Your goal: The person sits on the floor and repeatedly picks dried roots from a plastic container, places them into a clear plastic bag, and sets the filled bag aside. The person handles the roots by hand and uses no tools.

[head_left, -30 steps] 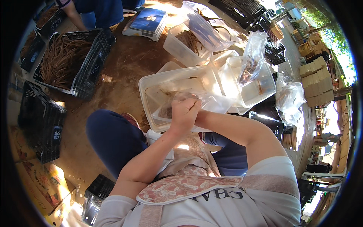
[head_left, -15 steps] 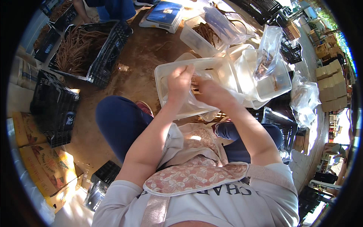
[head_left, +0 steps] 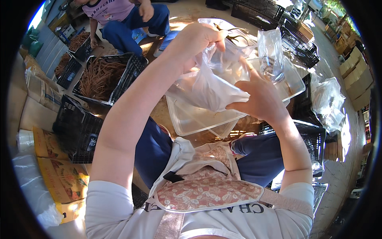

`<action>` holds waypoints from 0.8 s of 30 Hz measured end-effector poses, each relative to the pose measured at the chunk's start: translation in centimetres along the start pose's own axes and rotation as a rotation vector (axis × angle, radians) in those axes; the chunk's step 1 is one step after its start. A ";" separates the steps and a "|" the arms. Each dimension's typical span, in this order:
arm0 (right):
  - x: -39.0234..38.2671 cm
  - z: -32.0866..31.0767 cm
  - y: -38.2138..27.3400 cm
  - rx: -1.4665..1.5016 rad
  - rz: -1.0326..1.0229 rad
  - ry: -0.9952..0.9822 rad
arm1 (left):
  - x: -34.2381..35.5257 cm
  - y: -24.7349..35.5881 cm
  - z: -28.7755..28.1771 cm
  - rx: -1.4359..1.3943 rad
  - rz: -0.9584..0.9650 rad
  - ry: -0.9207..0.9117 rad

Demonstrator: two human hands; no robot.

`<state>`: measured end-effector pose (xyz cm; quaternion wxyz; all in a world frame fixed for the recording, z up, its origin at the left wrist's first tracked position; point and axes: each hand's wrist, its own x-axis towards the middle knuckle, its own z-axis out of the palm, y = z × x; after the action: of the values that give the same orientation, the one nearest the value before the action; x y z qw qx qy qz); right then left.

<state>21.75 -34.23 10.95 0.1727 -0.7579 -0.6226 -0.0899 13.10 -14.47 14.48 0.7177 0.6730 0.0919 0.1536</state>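
My left hand is raised over the tubs, its fingers closed on the gathered top of a clear plastic bag. The bag hangs down and spreads sideways, its pale sides crumpled; what it holds, if anything, I cannot make out. My right hand is beside the bag's right corner, thumb and fingers spread apart, the thumb against the plastic. Beneath the bag stands a translucent plastic tub. Another clear tub is at its right, with a filled clear bag standing in it.
At the left, a black crate holds long brown roots. A person crouches behind it. Yellow cardboard boxes stand at the near left. More black crates and crumpled plastic bags are at the right.
Both hands have come up out of the tub with the plastic bag. My left hand has lifted highest; my right has spread its fingers. More of the crouching person shows.
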 end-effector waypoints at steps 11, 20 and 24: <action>1.6 -2.3 5.1 1.161 0.407 0.382 | 0.2 0.7 -5.3 -0.049 0.060 0.311; -2.3 -14.2 18.6 0.605 0.792 0.969 | -6.6 -10.2 -11.0 -0.367 -0.309 0.502; -2.5 -13.8 28.1 0.385 0.807 1.136 | -8.0 -13.8 -12.1 -0.362 -0.318 0.523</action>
<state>49.74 -46.28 18.58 0.6198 -0.7213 -0.1132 -0.2878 2.85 -6.55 -0.73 0.7926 0.4500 0.3472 0.2209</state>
